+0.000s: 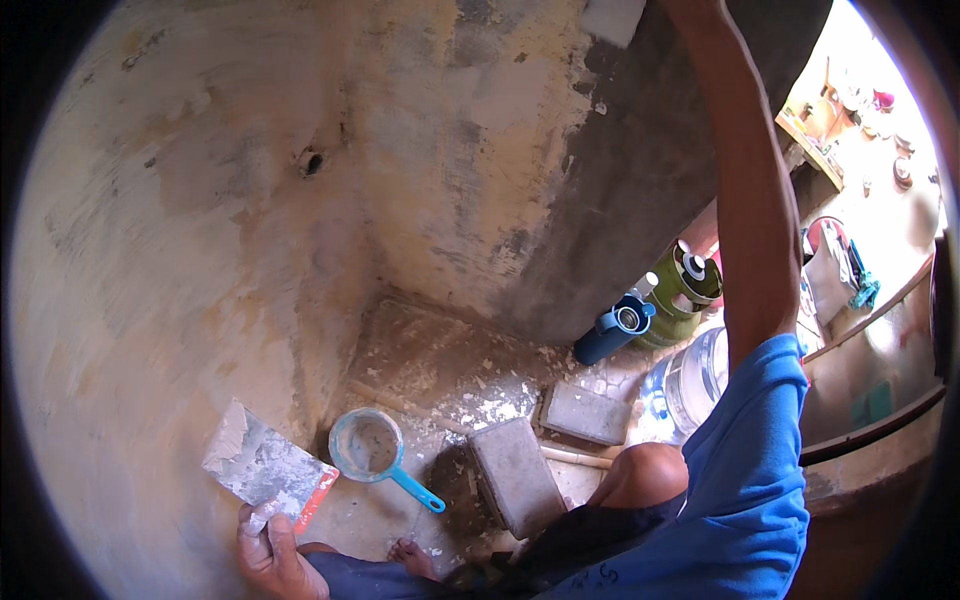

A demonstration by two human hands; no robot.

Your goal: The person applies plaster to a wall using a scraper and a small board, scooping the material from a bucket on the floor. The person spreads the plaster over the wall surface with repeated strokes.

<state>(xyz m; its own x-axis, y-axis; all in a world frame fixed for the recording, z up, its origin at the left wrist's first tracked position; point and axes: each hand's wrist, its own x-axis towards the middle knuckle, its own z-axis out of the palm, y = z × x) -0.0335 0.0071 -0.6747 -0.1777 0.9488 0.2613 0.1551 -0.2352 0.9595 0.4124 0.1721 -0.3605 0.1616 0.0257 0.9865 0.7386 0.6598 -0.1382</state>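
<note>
My left hand [272, 560], at the lower left, grips a wide putty knife [255, 462] with an orange edge and white paste smeared over its blade and my fingers. Close beside the blade, a light-blue dipper [365, 445] with grey residue inside rests on the floor. My right arm [750, 200] stretches up along the right to the top edge, where the hand is out of frame. The plastered wall [180, 230] around the corner is patchy, with a small dark hole and a dark grey band toward the right.
Two concrete blocks [515, 475] [585, 412] lie on the paste-spattered floor [425, 360] near my bent knee. A blue flask [602, 340], green gas cylinder [680, 310] and large clear water jug [685, 380] stand at the right. Beyond is a bright area with assorted household items [840, 270].
</note>
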